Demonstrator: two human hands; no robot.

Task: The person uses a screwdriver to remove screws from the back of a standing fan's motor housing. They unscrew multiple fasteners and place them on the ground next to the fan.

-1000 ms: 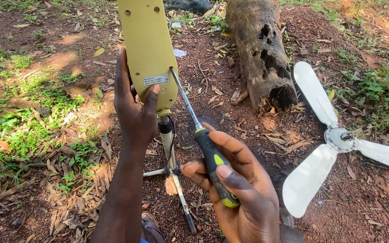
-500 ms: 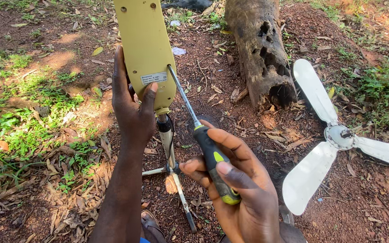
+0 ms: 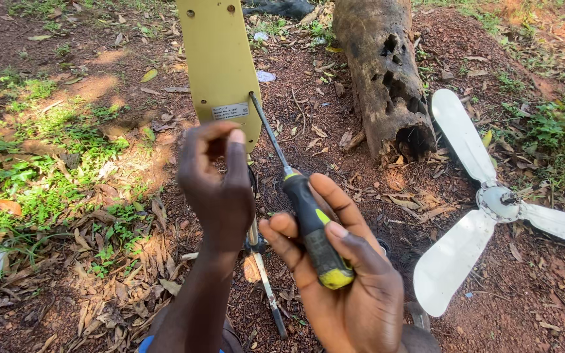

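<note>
since half a second ago the left hand (image 3: 220, 189) has loosened on the yellow panel (image 3: 220, 68): the thumb that lay flat on the panel's face is now lifted and curled, and the fingers sit at the panel's lower end rather than wrapped round it. the screwdriver (image 3: 299, 196) has kept its slant, tip still at the panel's lower right edge.

head view, with places given from the yellow panel. the panel stands upright at the top middle, narrow end down, a small pale label near its lower end. the left hand is just below it, half curled, fingertips touching or nearly touching the lower end; whether it truly grips the panel cannot be told. the screwdriver's metal shaft runs from the panel's lower right edge down and to the right into a black and yellow handle. the right hand (image 3: 341, 281), below and to the right of the panel, is closed around that handle, thumb along its side. straight below the panel a thin metal stand (image 3: 263, 274) with splayed legs rests on the leaf-strewn dirt ground (image 3: 86, 281). to the right of the panel lies a rotted log (image 3: 387, 72) with holes in it, and further right, well apart, a white three-bladed fan rotor (image 3: 492, 202) lies flat on the soil. left of the panel grows patchy grass (image 3: 27, 170).
</note>
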